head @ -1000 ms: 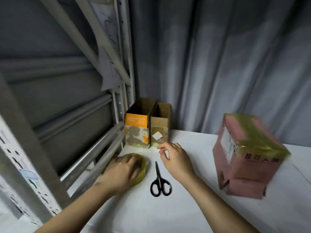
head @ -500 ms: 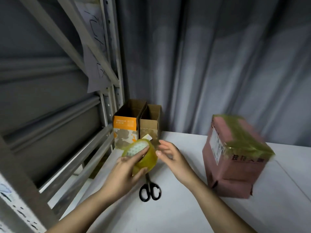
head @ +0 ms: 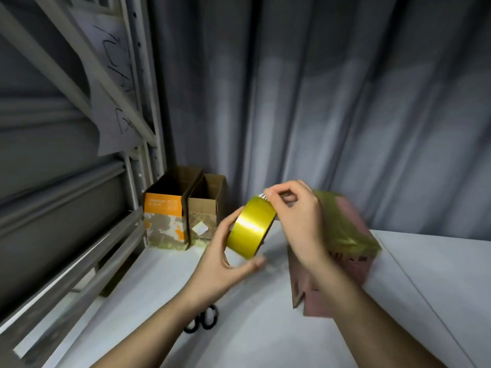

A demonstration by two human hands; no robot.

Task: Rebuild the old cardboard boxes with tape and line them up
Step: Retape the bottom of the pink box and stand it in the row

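My left hand (head: 220, 264) grips a yellow tape roll (head: 251, 231) above the white table (head: 265, 335), thumb under it and fingers behind it. At the roll's top edge, the fingertips of my right hand (head: 297, 221) pinch the tape end. A pinkish-brown cardboard box (head: 345, 261) with yellowish tape over its top stands on the table behind my right wrist, partly hidden by it. Two small open-topped boxes stand side by side at the back left corner: one with an orange band (head: 164, 216), one plain brown (head: 204, 216).
Black scissors (head: 203, 321) lie on the table under my left forearm, only the handles showing. A grey metal shelf frame (head: 79, 248) runs along the table's left side. A grey curtain (head: 318, 102) hangs behind the table.
My left hand lifted the tape roll off the table and turned it up. My right hand came from the table to the roll's top edge. The view shifted left and down.
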